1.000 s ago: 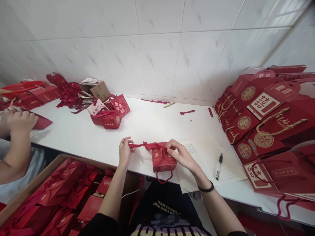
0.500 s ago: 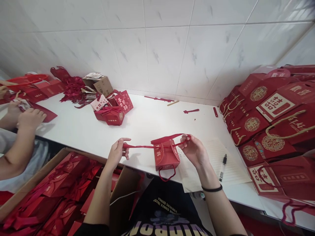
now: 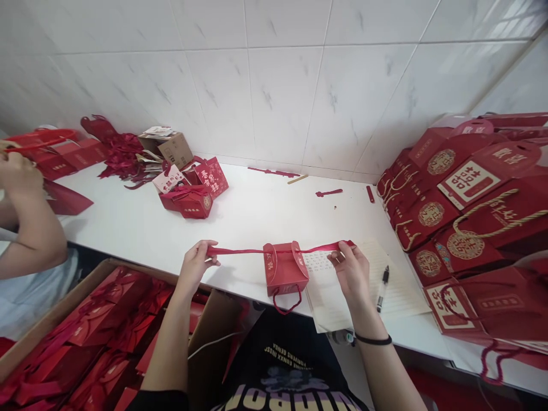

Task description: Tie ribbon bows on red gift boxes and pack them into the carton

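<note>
A small red gift box (image 3: 285, 274) stands at the near edge of the white table (image 3: 257, 217), a cord loop hanging off its front. A red ribbon (image 3: 244, 251) runs straight through the box's top flaps. My left hand (image 3: 194, 265) pinches the ribbon's left end. My right hand (image 3: 353, 271) pinches its right end over a sheet of lined paper (image 3: 385, 285). The ribbon is pulled taut between both hands.
A black pen (image 3: 381, 288) lies on the paper. Stacked red gift bags (image 3: 471, 217) fill the right side. More small boxes (image 3: 192, 197) and ribbons (image 3: 120, 157) sit at the back left. A carton of red boxes (image 3: 85, 337) stands below. Another person's arm (image 3: 25, 217) is at left.
The ribbon, bunched in a knot on the box, has been drawn out straight. Both my hands moved apart, the right one out over the paper. The other person's hands lifted.
</note>
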Motion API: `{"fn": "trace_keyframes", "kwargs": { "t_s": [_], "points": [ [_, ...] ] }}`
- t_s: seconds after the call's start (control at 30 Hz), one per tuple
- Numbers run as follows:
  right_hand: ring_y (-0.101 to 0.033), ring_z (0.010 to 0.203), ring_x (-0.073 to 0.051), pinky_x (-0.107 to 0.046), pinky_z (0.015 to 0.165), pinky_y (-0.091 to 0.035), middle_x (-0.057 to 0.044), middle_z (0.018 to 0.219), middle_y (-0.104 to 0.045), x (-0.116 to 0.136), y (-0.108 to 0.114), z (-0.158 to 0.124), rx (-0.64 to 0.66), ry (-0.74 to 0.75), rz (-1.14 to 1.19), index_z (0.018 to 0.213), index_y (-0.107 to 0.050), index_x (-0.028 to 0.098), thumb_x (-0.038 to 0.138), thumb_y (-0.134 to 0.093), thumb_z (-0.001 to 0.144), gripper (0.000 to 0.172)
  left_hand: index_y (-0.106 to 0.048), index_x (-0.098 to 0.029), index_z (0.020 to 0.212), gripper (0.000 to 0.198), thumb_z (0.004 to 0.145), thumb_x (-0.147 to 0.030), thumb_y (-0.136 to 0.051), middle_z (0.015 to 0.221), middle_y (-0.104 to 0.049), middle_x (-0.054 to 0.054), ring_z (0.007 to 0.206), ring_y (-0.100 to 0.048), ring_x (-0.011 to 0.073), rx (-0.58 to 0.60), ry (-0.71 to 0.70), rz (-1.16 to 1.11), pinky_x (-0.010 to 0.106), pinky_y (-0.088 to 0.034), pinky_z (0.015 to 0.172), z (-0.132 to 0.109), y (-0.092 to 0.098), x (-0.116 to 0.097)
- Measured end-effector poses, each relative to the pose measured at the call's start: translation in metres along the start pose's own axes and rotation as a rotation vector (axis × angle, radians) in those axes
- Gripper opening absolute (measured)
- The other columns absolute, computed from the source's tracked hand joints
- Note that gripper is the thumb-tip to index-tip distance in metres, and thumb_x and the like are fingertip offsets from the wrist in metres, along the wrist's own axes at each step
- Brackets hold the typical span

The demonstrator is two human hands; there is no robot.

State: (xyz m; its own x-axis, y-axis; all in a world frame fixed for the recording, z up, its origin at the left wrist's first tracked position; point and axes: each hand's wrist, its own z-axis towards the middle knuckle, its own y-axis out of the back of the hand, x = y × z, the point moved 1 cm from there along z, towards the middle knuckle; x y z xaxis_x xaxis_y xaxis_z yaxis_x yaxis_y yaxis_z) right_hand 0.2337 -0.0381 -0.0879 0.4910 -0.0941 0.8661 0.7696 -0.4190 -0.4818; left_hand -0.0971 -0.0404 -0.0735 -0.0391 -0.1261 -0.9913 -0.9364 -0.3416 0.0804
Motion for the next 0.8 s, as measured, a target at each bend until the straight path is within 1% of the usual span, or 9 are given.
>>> {"fn": "trace_keyframes", "kwargs": {
  "t_s": [0.07, 0.13, 0.27, 0.33, 0.4, 0.43, 0.5, 0.63, 0.8],
  "points": [
    [-0.051, 0.05, -0.01, -0.026, 0.055, -0.051, 0.006, 0.057, -0.05, -0.005, 0.002, -0.002, 0.007, -0.01, -0.066, 0.072, -0.049, 0.02, 0.036, -0.078, 0.058, 0.036, -0.06, -0.016, 0.086, 0.027, 0.077, -0.04, -0.053, 0.079, -0.058, 0.005, 0.075, -0.059, 0.0183, -0.074, -0.1, 0.249, 0.036, -0.053, 0.073, 0.003, -0.001, 0.004],
    [-0.051, 0.049, -0.012, -0.028, 0.054, -0.05, 0.005, 0.054, -0.05, -0.008, 0.003, -0.003, 0.042, -0.026, -0.154, 0.07, -0.047, 0.02, 0.041, -0.075, 0.062, 0.036, -0.06, -0.018, 0.097, 0.029, 0.076, -0.038, -0.054, 0.102, -0.059, 0.009, 0.098, -0.058, 0.0233, -0.07, -0.217, 0.425, 0.041, -0.049, 0.087, 0.0, -0.008, 0.002],
    [-0.044, 0.046, -0.012, -0.025, 0.049, -0.04, 0.008, 0.049, -0.041, -0.007, 0.006, -0.004, -0.005, 0.057, -0.427, 0.068, -0.039, 0.022, 0.042, -0.07, 0.069, 0.037, -0.059, -0.021, 0.102, 0.028, 0.084, -0.04, -0.048, 0.111, -0.059, 0.007, 0.109, -0.055, 0.0215, 0.323, -0.381, 0.505, 0.04, -0.042, 0.097, -0.02, -0.037, -0.014],
    [-0.039, 0.048, -0.011, -0.025, 0.051, -0.037, 0.009, 0.053, -0.036, -0.001, 0.008, -0.006, -0.122, 0.22, -0.521, 0.072, -0.037, 0.023, 0.039, -0.07, 0.071, 0.037, -0.06, -0.022, 0.099, 0.025, 0.086, -0.039, -0.048, 0.109, -0.059, 0.006, 0.107, -0.055, 0.0196, 0.472, -0.433, 0.521, 0.036, -0.043, 0.097, -0.031, -0.051, -0.024],
    [-0.041, 0.054, -0.013, -0.027, 0.057, -0.039, 0.007, 0.062, -0.038, 0.008, 0.01, -0.01, -0.181, 0.431, -0.574, 0.077, -0.038, 0.023, 0.038, -0.068, 0.075, 0.034, -0.059, -0.021, 0.096, 0.022, 0.087, -0.038, -0.049, 0.107, -0.058, 0.005, 0.103, -0.055, 0.0185, 0.526, -0.45, 0.523, 0.034, -0.046, 0.092, -0.037, -0.06, -0.03],
    [-0.044, 0.058, -0.014, -0.029, 0.06, -0.041, 0.005, 0.067, -0.042, 0.012, 0.01, -0.012, -0.143, 0.523, -0.608, 0.08, -0.041, 0.023, 0.039, -0.067, 0.077, 0.031, -0.058, -0.021, 0.093, 0.02, 0.086, -0.037, -0.049, 0.104, -0.058, 0.005, 0.1, -0.056, 0.018, 0.534, -0.448, 0.523, 0.032, -0.047, 0.088, -0.038, -0.063, -0.031],
    [-0.051, 0.07, -0.017, -0.031, 0.066, -0.043, -0.002, 0.081, -0.052, 0.018, 0.007, -0.016, 0.089, 0.614, -0.704, 0.084, -0.049, 0.022, 0.04, -0.063, 0.082, 0.023, -0.057, -0.02, 0.084, 0.016, 0.084, -0.035, -0.051, 0.096, -0.059, 0.003, 0.092, -0.057, 0.0167, 0.537, -0.43, 0.533, 0.03, -0.048, 0.08, -0.037, -0.066, -0.032],
    [-0.056, 0.085, -0.022, -0.035, 0.074, -0.045, -0.005, 0.092, -0.06, 0.021, -0.007, -0.022, 0.616, 0.498, -0.879, 0.089, -0.06, 0.022, 0.039, -0.061, 0.086, 0.017, -0.052, -0.018, 0.072, 0.017, 0.081, -0.033, -0.054, 0.075, -0.057, -0.001, 0.072, -0.055, 0.0133, 0.598, -0.319, 0.483, 0.027, -0.046, 0.07, -0.031, -0.068, -0.031],
    [-0.057, 0.081, -0.019, -0.032, 0.072, -0.044, -0.003, 0.085, -0.062, 0.019, -0.022, -0.023, 0.756, 0.356, -0.91, 0.084, -0.06, 0.021, 0.035, -0.054, 0.089, 0.016, -0.055, -0.017, 0.073, 0.027, 0.082, -0.042, -0.05, 0.066, -0.051, -0.002, 0.059, -0.047, 0.0107, 0.725, -0.146, 0.382, 0.023, -0.039, 0.058, -0.03, -0.067, -0.033]
  ]
}}
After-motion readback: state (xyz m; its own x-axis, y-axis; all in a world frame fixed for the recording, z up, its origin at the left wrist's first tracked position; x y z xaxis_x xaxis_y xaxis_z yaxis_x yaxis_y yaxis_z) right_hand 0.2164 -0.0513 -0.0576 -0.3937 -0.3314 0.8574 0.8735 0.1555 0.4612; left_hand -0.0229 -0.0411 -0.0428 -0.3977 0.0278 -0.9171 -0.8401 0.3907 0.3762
